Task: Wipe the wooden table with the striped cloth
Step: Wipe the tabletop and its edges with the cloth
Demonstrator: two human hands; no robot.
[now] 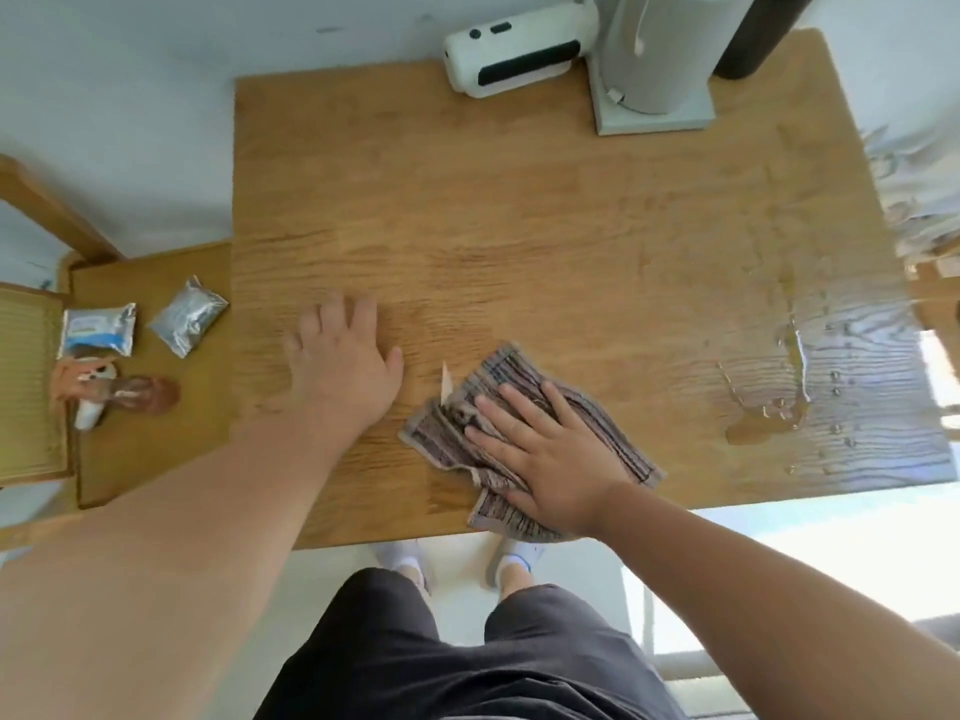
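The striped cloth, brown and grey, lies crumpled near the front edge of the wooden table. My right hand presses flat on it with straight, spread fingers. My left hand rests palm down on the bare wood to the left of the cloth, fingers straight. A small white tag sticks out of the cloth's left side. To the right, a puddle of spilled liquid and several droplets lie on the wet, shiny part of the table.
A white device and a grey appliance on a square base stand at the table's back edge. On a lower wooden surface at the left lie two foil packets and a brown wrapper. My feet show below the front edge.
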